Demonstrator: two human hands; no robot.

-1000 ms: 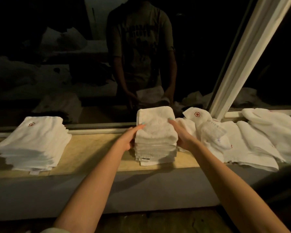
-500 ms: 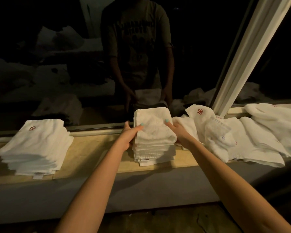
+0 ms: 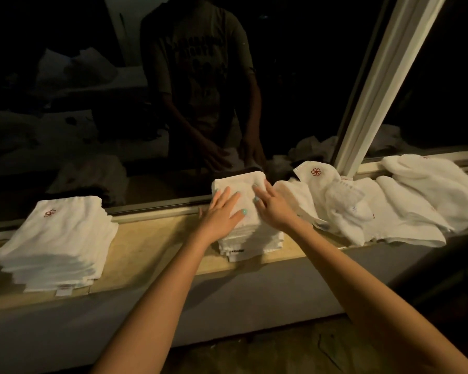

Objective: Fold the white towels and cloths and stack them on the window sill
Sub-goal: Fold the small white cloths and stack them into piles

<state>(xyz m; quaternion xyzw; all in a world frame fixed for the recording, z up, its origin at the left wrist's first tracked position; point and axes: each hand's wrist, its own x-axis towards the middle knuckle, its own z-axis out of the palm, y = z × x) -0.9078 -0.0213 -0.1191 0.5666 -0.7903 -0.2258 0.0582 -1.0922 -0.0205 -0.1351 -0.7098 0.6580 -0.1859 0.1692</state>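
Your forearms [image 3: 157,292] reach up from the near edge toward the sill [image 3: 157,238], the ledge where the folded work belongs. On its middle stands the stack [image 3: 254,240] you are tending, its label side turned to you. Your left hand [image 3: 219,214] lies flat on top, fingers [image 3: 225,197] straight and spread, gripping nothing. Your right hand [image 3: 274,209] rests at the top's right edge, also straight and loosely spread, touching cloth but holding none. Flat palms like these suggest you are patting the top towel down and squaring it so the pile sits level. Well apart on your left, a left stack [image 3: 57,238] of larger folded towels sits alone, probably sorted by size. Just right of the stack, and seemingly touching it, loose towels [image 3: 389,209] lie heaped along the sill, unfolded and within your right hand's reach, so much of the job appears to remain. Beyond everything, the dark glass [image 3: 65,103] mirrors you, and a white frame [image 3: 384,85] slants upward behind the heap.
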